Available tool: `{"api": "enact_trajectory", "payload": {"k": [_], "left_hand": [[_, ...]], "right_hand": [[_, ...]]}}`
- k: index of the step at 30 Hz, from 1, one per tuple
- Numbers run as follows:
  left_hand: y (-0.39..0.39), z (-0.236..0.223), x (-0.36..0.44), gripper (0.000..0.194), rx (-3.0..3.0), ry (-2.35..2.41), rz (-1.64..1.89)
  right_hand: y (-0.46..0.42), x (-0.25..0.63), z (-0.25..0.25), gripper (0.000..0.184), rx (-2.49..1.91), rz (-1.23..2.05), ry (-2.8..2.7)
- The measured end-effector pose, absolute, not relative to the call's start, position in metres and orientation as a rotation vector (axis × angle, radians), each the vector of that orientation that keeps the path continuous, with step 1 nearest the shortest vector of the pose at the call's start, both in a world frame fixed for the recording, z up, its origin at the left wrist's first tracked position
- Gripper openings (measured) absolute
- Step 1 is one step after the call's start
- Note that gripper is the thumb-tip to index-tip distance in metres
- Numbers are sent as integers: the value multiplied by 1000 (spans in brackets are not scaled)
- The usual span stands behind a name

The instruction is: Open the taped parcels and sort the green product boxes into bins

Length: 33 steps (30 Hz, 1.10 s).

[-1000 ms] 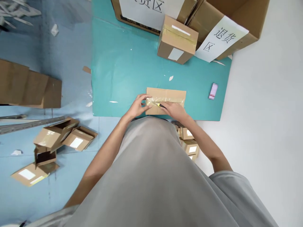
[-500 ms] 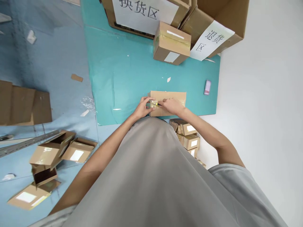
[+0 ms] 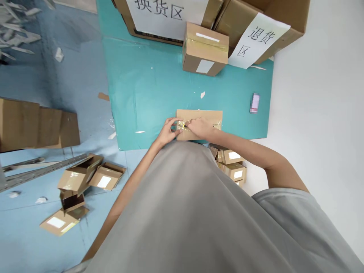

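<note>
A flat cardboard box (image 3: 203, 114) sealed with clear tape lies at the near edge of the teal table mat (image 3: 159, 91). My left hand (image 3: 167, 131) grips the box's left end, fingers curled over its edge. My right hand (image 3: 199, 127) is closed round a small yellow-and-black cutter (image 3: 185, 124), its tip on the taped seam close to my left fingers. My grey shirt hides the box's near side.
A taped box (image 3: 205, 49) stands at the back of the mat before two large open cartons with paper signs (image 3: 167, 9) (image 3: 257, 40). A small pink item (image 3: 255, 102) lies at the right. Small boxes (image 3: 231, 167) are stacked below the table edge; opened boxes (image 3: 82, 178) litter the blue floor.
My right hand has drawn the cutter leftward along the taped seam, from the box's middle to its left end near my left hand. The camera shifted slightly.
</note>
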<state>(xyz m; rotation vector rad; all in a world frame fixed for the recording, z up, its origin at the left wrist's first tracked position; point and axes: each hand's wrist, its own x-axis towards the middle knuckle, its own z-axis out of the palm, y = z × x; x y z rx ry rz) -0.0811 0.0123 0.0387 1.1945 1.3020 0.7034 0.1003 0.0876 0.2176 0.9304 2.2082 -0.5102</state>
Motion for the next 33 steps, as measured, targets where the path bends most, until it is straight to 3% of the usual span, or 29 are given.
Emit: {"api": "enact_trajectory", "payload": {"k": [7, 16, 24, 30, 33], "left_hand": [[7, 45, -73, 56, 1037, 1425, 746], [4, 38, -62, 55, 973, 1470, 782], [6, 43, -61, 62, 902, 1453, 787], [0, 36, -91, 65, 794, 1493, 841], [-6, 26, -114, 65, 724, 1535, 888]], "right_hand": [[94, 126, 203, 35, 912, -509, 2261], [96, 277, 226, 47, 1077, -368, 1983], [91, 325, 215, 43, 1134, -394, 2046], [78, 365, 185, 37, 1551, -819, 2260], [63, 355, 145, 53, 2054, -1247, 2021]]}}
